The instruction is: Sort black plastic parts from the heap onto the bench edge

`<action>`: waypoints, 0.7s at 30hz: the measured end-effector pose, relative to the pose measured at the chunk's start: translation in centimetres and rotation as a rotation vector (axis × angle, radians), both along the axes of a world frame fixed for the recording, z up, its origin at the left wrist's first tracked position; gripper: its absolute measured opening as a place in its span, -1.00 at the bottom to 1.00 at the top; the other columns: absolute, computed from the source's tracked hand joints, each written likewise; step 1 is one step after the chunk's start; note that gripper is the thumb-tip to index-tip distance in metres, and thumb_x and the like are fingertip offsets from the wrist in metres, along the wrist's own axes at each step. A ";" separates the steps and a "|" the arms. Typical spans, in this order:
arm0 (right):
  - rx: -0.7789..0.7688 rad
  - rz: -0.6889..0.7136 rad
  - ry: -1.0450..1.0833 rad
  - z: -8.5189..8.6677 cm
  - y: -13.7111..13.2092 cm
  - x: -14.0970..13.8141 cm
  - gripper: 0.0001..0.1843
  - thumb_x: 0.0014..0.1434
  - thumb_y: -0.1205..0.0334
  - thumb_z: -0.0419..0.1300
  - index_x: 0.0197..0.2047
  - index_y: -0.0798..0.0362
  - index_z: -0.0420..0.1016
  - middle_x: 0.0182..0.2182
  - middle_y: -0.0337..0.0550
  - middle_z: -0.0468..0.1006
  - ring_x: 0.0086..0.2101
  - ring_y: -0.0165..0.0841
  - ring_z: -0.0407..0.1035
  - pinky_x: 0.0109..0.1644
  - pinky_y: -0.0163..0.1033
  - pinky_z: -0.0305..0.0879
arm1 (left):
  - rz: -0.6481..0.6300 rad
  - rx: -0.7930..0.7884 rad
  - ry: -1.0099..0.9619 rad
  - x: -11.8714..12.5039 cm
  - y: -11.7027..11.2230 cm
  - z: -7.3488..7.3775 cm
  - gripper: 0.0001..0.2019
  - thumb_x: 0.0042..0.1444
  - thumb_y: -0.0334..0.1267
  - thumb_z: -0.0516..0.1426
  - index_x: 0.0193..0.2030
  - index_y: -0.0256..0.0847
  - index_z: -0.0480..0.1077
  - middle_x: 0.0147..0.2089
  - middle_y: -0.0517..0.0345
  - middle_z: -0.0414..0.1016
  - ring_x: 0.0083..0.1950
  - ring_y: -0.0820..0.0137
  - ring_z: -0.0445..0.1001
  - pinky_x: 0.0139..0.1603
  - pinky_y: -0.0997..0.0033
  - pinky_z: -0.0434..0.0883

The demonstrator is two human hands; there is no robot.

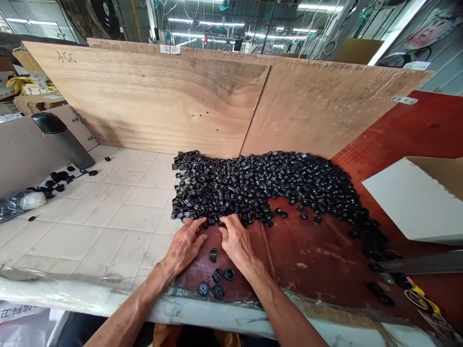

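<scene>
A big heap of small black round plastic caps [246, 183] spreads over the table. At its near edge, my left hand [185, 245] has its thumb and forefinger apart, the fingertips by the closest caps. My right hand [237, 241] faces it across a narrow gap, its thumb and forefinger also apart and its fingertips against the heap. Neither hand has a cap clearly gripped. Between my wrists lie several loose caps, one standing on its side [213, 255] and another showing its hollow end [229, 274].
A plywood board [162, 101] walls off the back. On the left, a dark grey flask [68, 144] stands beside scattered black parts [60, 178]. A white carton [415, 202] sits at right, near a grey blade-like strip [427, 263] and yellow-handled scissors [425, 299]. Plastic wraps the front edge [72, 294].
</scene>
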State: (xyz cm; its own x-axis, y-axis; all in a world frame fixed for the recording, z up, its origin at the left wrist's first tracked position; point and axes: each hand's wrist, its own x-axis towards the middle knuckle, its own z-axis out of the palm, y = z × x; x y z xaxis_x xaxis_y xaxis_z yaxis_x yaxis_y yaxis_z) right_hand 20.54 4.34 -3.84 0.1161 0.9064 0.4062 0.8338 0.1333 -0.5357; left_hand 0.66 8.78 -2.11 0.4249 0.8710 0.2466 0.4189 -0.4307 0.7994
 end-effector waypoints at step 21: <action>-0.293 0.251 0.115 3.8 -1.5 0.2 -0.73 0.12 0.55 0.28 -0.23 -0.01 0.40 -0.21 -0.24 0.51 -0.41 -0.41 0.40 -0.31 -0.29 0.23 | -0.125 0.020 0.088 -0.9 -1.6 0.1 -0.76 0.17 -0.38 0.23 -0.02 -0.11 0.49 -0.13 0.11 0.62 -0.12 0.23 0.59 -0.06 0.24 0.49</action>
State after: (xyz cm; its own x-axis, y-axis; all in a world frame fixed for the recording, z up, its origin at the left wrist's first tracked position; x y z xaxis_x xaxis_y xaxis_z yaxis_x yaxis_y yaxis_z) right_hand 20.73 2.79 0.00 -0.0942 0.9878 0.1240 0.7268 0.1534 -0.6695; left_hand -0.28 7.23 -2.04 0.5505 0.8053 0.2203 0.4290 -0.4992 0.7528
